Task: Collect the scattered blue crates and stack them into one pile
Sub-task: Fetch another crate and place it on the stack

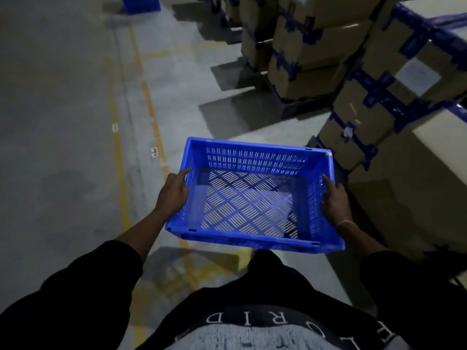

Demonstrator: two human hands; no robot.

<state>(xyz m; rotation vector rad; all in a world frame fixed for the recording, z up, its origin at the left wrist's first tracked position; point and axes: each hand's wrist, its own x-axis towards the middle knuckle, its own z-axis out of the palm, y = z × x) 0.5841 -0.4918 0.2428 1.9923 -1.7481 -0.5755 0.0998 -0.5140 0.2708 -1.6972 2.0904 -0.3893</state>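
I carry an empty blue slotted crate in front of my waist, above the concrete floor. My left hand grips its left wall, index finger stretched along the rim. My right hand grips the right wall the same way. The crate's open top faces up and nothing lies inside it. More blue crate plastic shows far ahead at the top left, cut off by the frame edge.
Stacks of cardboard boxes with blue tape line the right side, close to the crate's right corner. More box stacks stand further ahead. Yellow floor lines run forward on the grey floor to the left.
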